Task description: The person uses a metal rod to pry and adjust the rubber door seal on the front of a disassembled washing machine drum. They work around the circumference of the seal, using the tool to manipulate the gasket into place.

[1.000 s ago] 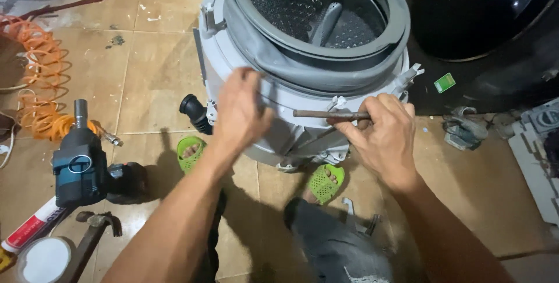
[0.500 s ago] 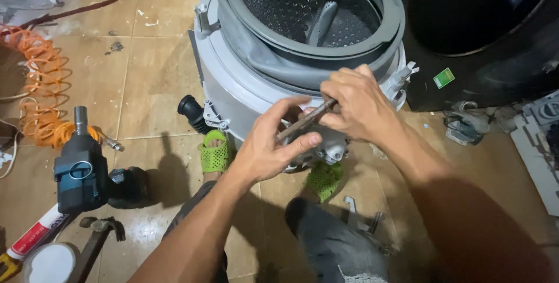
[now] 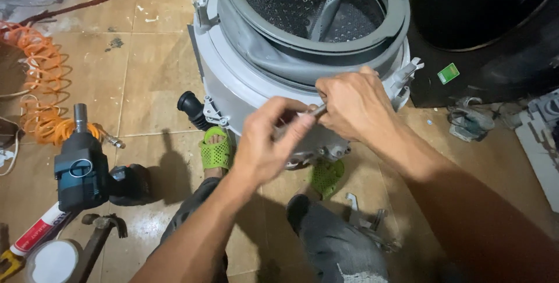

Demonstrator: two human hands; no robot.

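A grey washing-machine tub (image 3: 233, 79) lies on the tiled floor with its perforated drum and grey door gasket (image 3: 314, 44) facing up. Both hands meet at the tub's near rim. My right hand (image 3: 352, 105) pinches one end of a thin metal rod-like tool (image 3: 317, 110). My left hand (image 3: 271, 143) closes around the same tool just below it. Most of the tool is hidden by my fingers. My feet in green perforated sandals (image 3: 216, 150) rest against the tub's base.
A dark blue cordless power tool (image 3: 78, 169) stands at the left, with a hammer (image 3: 96, 233) and a roll of white tape (image 3: 52, 262) near it. An orange coiled hose (image 3: 38, 85) lies further left. A black appliance body (image 3: 483, 32) fills the upper right.
My hands were apart along the tub's rim with the rod held between them. They have come together at the rim, and my view has shifted closer.
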